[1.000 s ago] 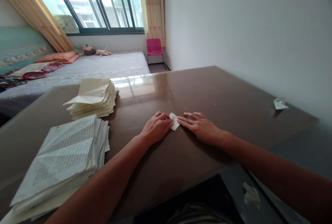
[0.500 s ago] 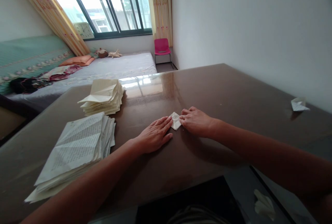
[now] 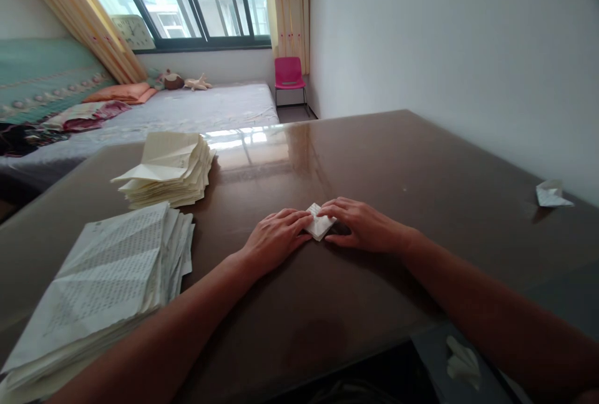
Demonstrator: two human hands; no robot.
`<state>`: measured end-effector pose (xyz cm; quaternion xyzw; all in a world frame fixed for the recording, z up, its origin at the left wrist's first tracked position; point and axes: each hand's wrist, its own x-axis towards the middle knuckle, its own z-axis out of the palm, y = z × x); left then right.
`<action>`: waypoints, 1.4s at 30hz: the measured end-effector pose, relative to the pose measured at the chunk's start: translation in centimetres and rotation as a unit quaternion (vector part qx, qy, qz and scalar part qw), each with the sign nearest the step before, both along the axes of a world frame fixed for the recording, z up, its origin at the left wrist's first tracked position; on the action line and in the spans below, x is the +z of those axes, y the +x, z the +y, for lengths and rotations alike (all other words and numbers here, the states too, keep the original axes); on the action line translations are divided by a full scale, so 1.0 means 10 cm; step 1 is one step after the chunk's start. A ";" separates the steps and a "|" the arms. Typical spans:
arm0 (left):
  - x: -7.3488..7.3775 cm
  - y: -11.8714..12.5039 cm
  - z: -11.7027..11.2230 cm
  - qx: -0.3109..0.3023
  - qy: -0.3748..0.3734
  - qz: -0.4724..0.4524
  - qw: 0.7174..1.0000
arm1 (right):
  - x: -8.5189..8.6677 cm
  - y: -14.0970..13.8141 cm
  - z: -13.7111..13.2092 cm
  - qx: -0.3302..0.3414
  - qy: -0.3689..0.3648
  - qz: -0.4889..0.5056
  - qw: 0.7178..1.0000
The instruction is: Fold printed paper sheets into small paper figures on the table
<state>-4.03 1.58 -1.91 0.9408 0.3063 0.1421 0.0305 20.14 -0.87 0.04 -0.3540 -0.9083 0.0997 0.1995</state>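
Observation:
A small folded paper (image 3: 319,227), a white diamond with print on it, lies on the brown table in the middle of the view. At its left corner, my left hand (image 3: 277,235) closes on the edge, with fingertips above and thumb close below them. Over the right side reaches my right hand (image 3: 362,224); its fingertips rest on top of the paper while the thumb stays apart near the lower right edge. The fingers cover part of the paper's left and right corners.
Left of my forearm lies a stack of printed sheets (image 3: 107,266), with a yellowish paper stack (image 3: 168,160) behind it. A folded paper piece (image 3: 553,194) sits at the table's right edge by the wall. Beyond the table (image 3: 355,154) are a bed (image 3: 224,101) and a pink chair (image 3: 289,73).
My right hand has shifted its fingers over the paper's top, its thumb now apart. The left thumb has drawn in toward the paper. The view has tilted slightly.

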 end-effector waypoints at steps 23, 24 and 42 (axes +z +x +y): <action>-0.04 0.01 0.01 0.015 -0.035 -0.085 0.996 | -0.18 0.06 0.15 0.011 -0.059 0.104 0.993; -0.04 0.00 0.02 0.017 -0.055 -0.094 0.994 | -0.18 0.07 0.16 0.007 -0.072 0.111 0.991; -0.04 0.09 0.11 0.141 -0.139 -0.104 0.975 | -0.23 -0.16 0.17 -0.230 -0.114 0.103 0.961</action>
